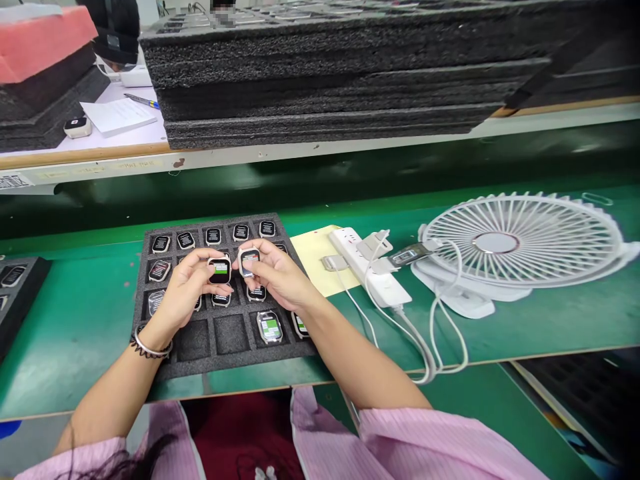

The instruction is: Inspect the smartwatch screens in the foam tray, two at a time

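My left hand [193,283] grips a smartwatch case [220,269] without a strap, its screen lit with green and white. In my right hand [273,270] is a second smartwatch case [249,261], its screen partly under my thumb. Both are held side by side above a black foam tray [193,363] with square pockets. Several strapless watches sit in the pockets, such as one with a green and white screen [271,327] in the front row. Two front pockets left of it hold nothing. My hands hide part of the middle rows.
Right of the tray, a white power strip [370,270] with plugs and cables lies partly on yellow paper [313,257]. A white fan [520,243] stands further right. Stacked black foam trays [325,87] fill the shelf above; another tray [23,293] is at left.
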The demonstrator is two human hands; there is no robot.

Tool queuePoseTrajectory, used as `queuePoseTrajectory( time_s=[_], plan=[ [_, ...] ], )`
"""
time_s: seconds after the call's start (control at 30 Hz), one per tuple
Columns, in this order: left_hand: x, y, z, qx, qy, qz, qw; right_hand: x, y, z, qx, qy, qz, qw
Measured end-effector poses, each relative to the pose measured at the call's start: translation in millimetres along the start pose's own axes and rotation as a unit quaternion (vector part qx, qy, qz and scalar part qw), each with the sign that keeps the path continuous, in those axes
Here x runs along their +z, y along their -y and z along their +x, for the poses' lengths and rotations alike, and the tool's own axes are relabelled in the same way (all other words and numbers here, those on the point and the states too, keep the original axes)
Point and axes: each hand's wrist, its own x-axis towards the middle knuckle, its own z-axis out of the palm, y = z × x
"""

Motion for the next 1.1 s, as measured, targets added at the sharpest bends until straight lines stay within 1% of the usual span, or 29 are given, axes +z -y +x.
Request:
queuePoseTrajectory(
  time_s=[0.33, 0.83, 1.1],
  plan=[
    [-1.2, 1.9, -0.5, 0.01, 0.01, 0.017, 1.0, 1.6, 3.7, -3.0, 0.003, 0.018, -0.004, 1.0],
    [-3.1, 1.0, 0.3, -0.001, 0.016, -0.003, 1.0, 0.4, 3.4, -2.5, -0.002, 0.034, -0.001, 0.999],
    [-2.3, 3.1, 0.4, 0.03, 0.013, 0.028, 0.999, 1.3, 3.6, -3.3, -0.005, 0.037, 0.001, 0.999]
  ],
)
